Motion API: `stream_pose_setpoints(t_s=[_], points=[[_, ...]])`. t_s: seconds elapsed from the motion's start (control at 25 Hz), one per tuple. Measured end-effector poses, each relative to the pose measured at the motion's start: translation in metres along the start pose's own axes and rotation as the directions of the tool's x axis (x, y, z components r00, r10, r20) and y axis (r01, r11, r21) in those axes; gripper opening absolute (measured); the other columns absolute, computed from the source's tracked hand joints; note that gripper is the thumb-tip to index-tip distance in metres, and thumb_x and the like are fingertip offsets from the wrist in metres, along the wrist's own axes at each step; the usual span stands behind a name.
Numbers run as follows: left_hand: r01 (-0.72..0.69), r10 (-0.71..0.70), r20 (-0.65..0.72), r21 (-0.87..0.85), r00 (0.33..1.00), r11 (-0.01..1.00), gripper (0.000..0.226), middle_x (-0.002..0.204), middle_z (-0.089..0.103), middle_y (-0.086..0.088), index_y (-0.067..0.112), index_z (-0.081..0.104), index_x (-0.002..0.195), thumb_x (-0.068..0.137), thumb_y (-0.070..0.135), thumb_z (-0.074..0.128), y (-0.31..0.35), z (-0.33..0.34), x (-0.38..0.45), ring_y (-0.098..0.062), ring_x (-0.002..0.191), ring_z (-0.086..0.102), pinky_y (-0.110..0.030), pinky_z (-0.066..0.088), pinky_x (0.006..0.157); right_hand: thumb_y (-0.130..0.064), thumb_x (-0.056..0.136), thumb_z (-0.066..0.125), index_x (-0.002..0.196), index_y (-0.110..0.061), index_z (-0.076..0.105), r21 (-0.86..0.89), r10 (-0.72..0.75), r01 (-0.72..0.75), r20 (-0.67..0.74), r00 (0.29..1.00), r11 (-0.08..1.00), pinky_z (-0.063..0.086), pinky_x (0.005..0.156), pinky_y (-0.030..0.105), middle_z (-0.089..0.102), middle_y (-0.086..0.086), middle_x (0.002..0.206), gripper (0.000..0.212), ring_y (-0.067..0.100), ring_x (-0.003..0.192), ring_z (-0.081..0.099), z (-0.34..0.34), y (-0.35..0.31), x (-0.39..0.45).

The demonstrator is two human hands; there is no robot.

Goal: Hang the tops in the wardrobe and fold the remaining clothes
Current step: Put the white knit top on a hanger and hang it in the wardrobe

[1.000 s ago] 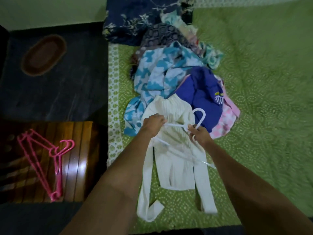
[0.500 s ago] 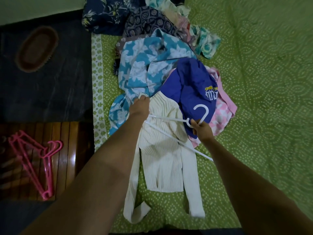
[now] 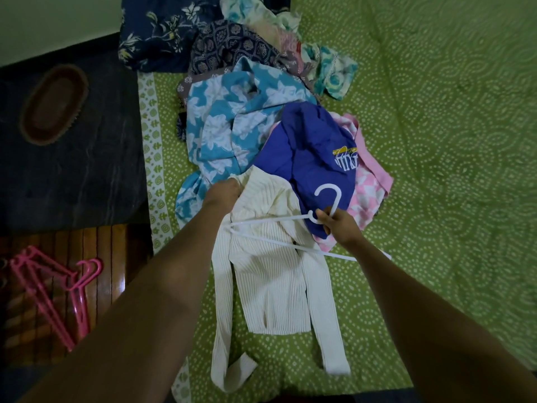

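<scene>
Green bedspread (image 3: 436,112): left hand (image 3: 222,194) grips white top (image 3: 270,274) at its collar, right hand (image 3: 338,225) pinches hanger (image 3: 293,245) neck above top

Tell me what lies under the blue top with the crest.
Under the blue top a pink patterned garment shows at its right edge; how far it extends underneath is covered.
</scene>
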State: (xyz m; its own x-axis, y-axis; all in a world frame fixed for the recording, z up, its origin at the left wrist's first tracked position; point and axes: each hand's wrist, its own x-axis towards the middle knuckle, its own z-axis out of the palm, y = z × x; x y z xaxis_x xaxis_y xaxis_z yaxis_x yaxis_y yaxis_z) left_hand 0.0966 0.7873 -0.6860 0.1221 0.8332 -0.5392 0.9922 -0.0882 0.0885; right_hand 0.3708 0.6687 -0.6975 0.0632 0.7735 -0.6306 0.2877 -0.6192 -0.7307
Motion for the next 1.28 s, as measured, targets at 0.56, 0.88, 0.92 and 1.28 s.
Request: stream_pose_setpoints(t_s=[0.56, 0.88, 0.92, 1.28], points=[[0.350, -0.284, 0.226, -0.352, 0.932, 0.868, 0.110, 0.160, -0.008, -0.008, 0.010, -0.004, 0.152, 0.078, 0.015, 0.077, -0.025, -0.002, -0.056, -0.021, 0.147, -0.002, -0.028, 0.011, 0.115, -0.020, 0.098, 0.052, 0.056, -0.020, 0.038, 0.207, -0.030, 0.090, -0.277, 0.960, 0.974, 0.025, 0.053, 0.026, 0.038, -0.013, 0.041, 0.045, 0.000, 0.042, 0.033, -0.017, -0.013, -0.025], [0.255, -0.182, 0.195, -0.468, 0.964, 0.846, 0.113, 0.159, -0.013, -0.005, 0.011, -0.008, 0.151, 0.077, 0.013, 0.076, 0.011, -0.054, -0.126, -0.018, 0.147, 0.000, -0.023, 0.016, 0.112, -0.046, 0.098, 0.042, 0.070, -0.017, 0.046, -0.351, -0.240, 0.166, -0.180, 0.954, 0.922, 0.035, 0.059, 0.036, 0.050, 0.002, 0.061, 0.041, 0.025, 0.063, 0.051, -0.001, -0.108, -0.052], [0.245, -0.178, 0.180, -0.491, 0.968, 0.836, 0.113, 0.158, -0.013, -0.006, 0.010, -0.007, 0.152, 0.076, 0.013, 0.077, 0.016, -0.062, -0.134, -0.019, 0.147, 0.000, -0.024, 0.016, 0.113, -0.047, 0.099, 0.040, 0.073, -0.017, 0.048, -0.437, -0.258, 0.171, -0.147, 0.955, 0.883, 0.036, 0.060, 0.035, 0.052, 0.003, 0.065, 0.040, 0.026, 0.066, 0.051, 0.003, -0.119, -0.058], [-0.026, 0.062, 0.032, -0.656, 0.998, 0.754, 0.113, 0.157, -0.008, -0.001, 0.014, 0.001, 0.152, 0.071, 0.013, 0.079, 0.081, -0.123, -0.259, -0.019, 0.143, 0.017, -0.028, 0.036, 0.106, -0.047, 0.093, 0.053, 0.140, -0.017, 0.033, -0.421, -0.194, 0.168, -0.017, 0.981, 0.891, 0.046, 0.067, 0.037, 0.066, 0.013, 0.096, 0.060, 0.033, 0.085, 0.061, 0.037, -0.164, -0.135]])
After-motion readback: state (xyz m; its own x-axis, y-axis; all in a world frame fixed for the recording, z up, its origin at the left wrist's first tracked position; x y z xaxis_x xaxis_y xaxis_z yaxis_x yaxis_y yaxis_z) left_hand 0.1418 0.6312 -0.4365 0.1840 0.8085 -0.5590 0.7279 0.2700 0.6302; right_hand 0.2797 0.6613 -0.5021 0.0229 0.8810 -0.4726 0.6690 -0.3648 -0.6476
